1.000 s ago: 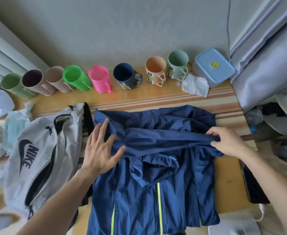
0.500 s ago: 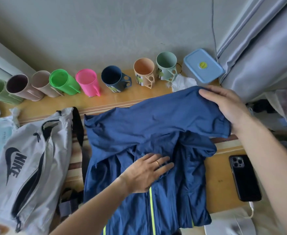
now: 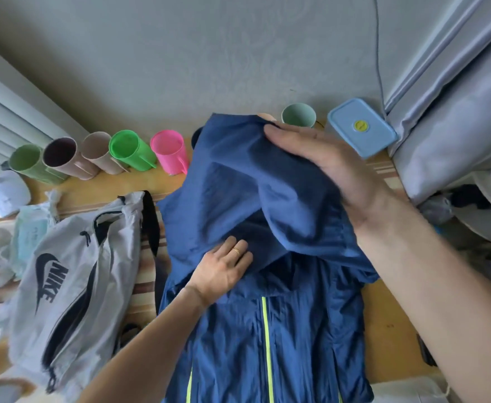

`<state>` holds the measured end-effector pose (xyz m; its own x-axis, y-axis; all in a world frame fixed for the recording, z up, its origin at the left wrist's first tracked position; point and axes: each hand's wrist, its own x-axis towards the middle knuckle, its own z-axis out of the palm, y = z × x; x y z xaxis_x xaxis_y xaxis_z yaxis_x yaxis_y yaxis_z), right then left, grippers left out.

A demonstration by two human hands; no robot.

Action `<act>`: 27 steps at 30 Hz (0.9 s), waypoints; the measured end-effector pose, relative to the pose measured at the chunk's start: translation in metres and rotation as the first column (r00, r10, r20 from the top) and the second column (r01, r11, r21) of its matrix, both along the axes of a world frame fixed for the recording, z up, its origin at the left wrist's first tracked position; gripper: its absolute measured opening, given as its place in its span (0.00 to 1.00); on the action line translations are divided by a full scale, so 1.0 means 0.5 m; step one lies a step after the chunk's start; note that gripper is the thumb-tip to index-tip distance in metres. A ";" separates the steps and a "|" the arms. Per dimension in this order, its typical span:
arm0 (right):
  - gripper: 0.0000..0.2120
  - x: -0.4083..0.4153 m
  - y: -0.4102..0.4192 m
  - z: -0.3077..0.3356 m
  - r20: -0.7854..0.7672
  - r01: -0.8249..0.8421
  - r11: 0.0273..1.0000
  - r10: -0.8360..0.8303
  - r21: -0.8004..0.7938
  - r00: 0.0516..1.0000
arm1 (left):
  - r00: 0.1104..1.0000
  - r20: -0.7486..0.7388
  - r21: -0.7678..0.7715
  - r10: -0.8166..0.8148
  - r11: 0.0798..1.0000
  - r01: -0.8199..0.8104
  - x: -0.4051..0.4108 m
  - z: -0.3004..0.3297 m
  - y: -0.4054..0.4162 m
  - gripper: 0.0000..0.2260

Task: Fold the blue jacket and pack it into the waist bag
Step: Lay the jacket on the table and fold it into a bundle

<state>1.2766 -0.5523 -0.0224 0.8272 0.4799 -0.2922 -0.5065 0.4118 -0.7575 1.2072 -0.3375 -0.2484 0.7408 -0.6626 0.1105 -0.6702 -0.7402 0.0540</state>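
Note:
The blue jacket [image 3: 267,330] with neon-yellow zips lies front-up on the wooden table [image 3: 389,330]. My right hand [image 3: 325,167] grips its upper part, sleeve or hood, and holds that cloth lifted above the table toward the mugs. My left hand [image 3: 224,271] presses flat on the jacket's chest near the collar, fingers partly under the raised fabric; a ring shows on one finger. The grey waist bag [image 3: 73,289] with a black logo lies to the left of the jacket, its black zip open.
A row of mugs stands along the wall: green [image 3: 128,149], pink [image 3: 170,154], beige and pale green [image 3: 298,114]. A blue lidded box [image 3: 360,128] sits back right beside a grey curtain [image 3: 456,112]. Plastic bags [image 3: 32,228] crowd the left edge.
My right hand has carried the gripped jacket cloth higher and farther back, covering the middle mugs. My left hand moved from the jacket's left side to its chest and stays there.

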 end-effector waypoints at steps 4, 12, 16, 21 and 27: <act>0.17 -0.004 -0.073 -0.030 -0.055 0.007 0.971 -0.021 -0.240 0.998 | 0.952 -0.148 0.335 0.268 0.919 -0.207 -0.012 -0.010 0.096 0.25; 0.03 -0.012 -0.246 -0.345 -0.133 -0.154 0.338 0.083 -0.929 0.988 | 0.814 -0.285 0.365 0.506 0.842 -0.396 -0.079 -0.017 0.166 0.22; 0.05 -0.031 -0.287 -0.411 -0.049 -0.031 0.244 -0.072 -0.969 0.996 | 0.897 -0.228 0.149 0.379 0.924 -0.352 -0.119 -0.003 0.149 0.07; 0.16 -0.038 -0.275 -0.416 0.244 0.242 -0.179 0.010 -0.954 0.970 | 0.950 0.005 -0.218 0.313 0.927 -0.304 -0.089 0.018 0.115 0.05; 0.25 -0.109 -0.116 -0.478 0.276 0.429 -0.136 0.588 -0.893 0.761 | 0.843 -0.265 0.162 0.467 0.884 -0.439 0.004 -0.039 0.039 0.26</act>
